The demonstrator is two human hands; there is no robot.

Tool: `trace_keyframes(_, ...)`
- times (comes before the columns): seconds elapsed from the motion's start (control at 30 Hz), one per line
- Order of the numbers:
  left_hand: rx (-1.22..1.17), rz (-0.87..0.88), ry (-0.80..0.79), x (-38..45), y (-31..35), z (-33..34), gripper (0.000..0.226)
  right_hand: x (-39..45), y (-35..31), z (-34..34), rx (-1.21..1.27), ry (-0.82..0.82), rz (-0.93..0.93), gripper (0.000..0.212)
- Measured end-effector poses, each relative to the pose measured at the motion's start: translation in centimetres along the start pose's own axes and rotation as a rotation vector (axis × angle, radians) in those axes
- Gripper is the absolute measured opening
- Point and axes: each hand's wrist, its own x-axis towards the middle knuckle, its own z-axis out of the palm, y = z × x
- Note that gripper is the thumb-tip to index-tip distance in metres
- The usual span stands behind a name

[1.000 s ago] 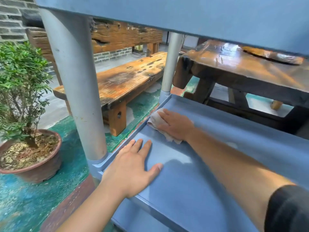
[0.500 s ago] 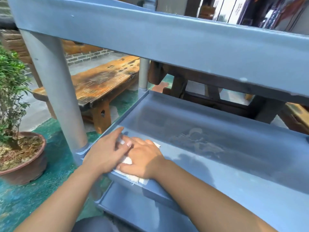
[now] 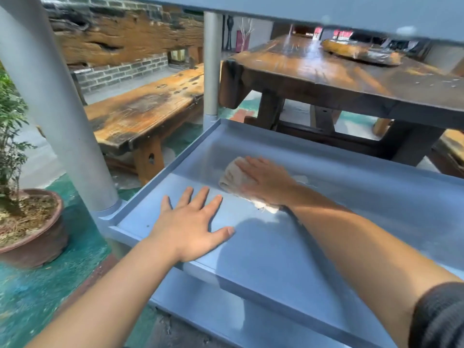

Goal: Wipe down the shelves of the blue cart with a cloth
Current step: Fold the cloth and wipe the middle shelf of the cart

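Right hand (image 3: 266, 180) presses flat on cloth (image 3: 234, 178); left hand (image 3: 187, 226) splayed beside it

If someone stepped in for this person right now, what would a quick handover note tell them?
Left hand: flat, fingers spread, resting on the middle shelf near its front edge.
Right hand: fingers straight, pressing the cloth onto that shelf, further back.
Done: cannot tell for sure; the shelf shows dull and shiny patches.
Left: finish this shelf, then the lower shelf and the top one.

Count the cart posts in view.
2: a near post at the shelf's left front corner, a far post at its left back corner. Right-side posts lie out of frame.
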Motion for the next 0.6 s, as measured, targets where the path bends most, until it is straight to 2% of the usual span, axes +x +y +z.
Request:
trace_keyframes(0.17, -0.001, 0.023, 0.013, -0.1, -0.3, 0.3, 0.099, 2.5, 5.1, -0.6, 0.055, -0.054, 0.158, 0.091)
trace_keyframes(0.23, 0.009, 0.035, 0.011, -0.2, -0.3, 0.2, 0.099, 3.5, 6.9, -0.8, 0.047, -0.063, 0.206, 0.08)
trace_keyframes(0.33, 0.003, 0.039, 0.011, -0.2, -0.4, 0.1, 0.1, 4.5, 8.5, -0.6, 0.103, 0.03, 0.323, 0.069)
trace_keyframes(0.6, -0.007, 0.046, 0.02, -0.3, 0.1, 0.2, 0.103, 3.8, 7.9, -0.8, 0.129, 0.0, 0.263, 0.06)
